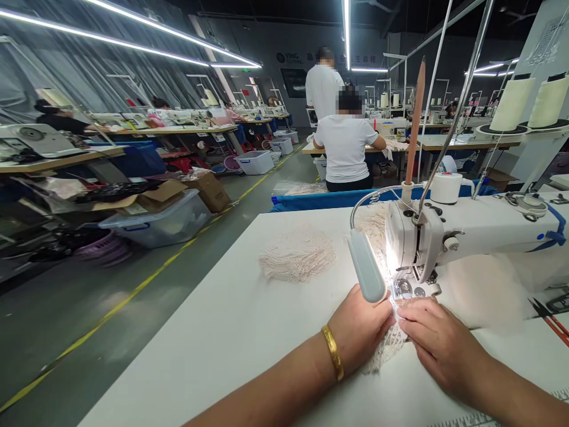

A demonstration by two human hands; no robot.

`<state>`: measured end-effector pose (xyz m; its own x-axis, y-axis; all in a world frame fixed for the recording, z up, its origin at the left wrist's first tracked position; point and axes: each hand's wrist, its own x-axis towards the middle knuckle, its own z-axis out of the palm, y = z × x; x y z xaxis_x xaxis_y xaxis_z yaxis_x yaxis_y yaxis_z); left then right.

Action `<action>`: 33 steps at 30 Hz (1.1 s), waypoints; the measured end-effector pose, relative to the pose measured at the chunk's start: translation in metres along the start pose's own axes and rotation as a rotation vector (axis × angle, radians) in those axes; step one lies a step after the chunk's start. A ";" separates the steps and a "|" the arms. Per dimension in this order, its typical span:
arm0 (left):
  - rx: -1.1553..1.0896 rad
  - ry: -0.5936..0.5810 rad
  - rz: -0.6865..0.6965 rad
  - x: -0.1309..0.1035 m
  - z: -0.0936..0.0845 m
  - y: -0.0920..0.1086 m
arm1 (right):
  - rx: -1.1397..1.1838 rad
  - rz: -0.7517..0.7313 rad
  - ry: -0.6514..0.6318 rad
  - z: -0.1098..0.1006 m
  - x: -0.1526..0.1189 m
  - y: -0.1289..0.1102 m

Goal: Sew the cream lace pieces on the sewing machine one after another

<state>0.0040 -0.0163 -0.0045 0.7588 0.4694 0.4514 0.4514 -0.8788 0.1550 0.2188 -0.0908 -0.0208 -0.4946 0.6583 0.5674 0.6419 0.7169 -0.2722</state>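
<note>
A white sewing machine [484, 228] stands on the white table [213, 332], its needle area brightly lit. Just in front of the needle, my left hand [362, 326] is closed on a piece of cream lace [386, 350], which hangs down between my hands onto the tabletop. My right hand [438, 341] presses on the lace's right side, fingers together and nearly touching the left fingertips. A grey lamp head [367, 267] partly covers the left fingers. To the left lies a stack of cream lace pieces [297, 255]; more lace [372, 225] is behind the lamp.
Red-handled scissors [553, 323] lie at the right edge. A pale sheer fabric [486, 287] is under the machine arm. Blue cloth [320, 200] borders the table's far edge. Beyond are two people in white shirts, thread cones [513, 104] and a plastic bin [162, 219] on the floor.
</note>
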 end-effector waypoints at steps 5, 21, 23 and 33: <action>0.015 0.064 0.016 0.000 0.000 0.000 | 0.005 -0.007 0.007 0.000 0.000 0.000; 0.019 -0.037 -0.022 0.001 0.000 -0.004 | -0.003 0.058 -0.017 0.001 -0.002 -0.001; 0.033 -0.017 -0.003 0.000 0.002 -0.008 | -0.026 0.114 -0.030 0.000 -0.001 -0.003; 0.009 -0.039 0.002 -0.002 0.009 -0.017 | -0.058 0.166 -0.032 0.000 0.001 -0.008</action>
<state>-0.0007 -0.0017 -0.0160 0.7773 0.4706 0.4175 0.4539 -0.8790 0.1458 0.2129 -0.0955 -0.0179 -0.3967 0.7744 0.4929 0.7485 0.5837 -0.3147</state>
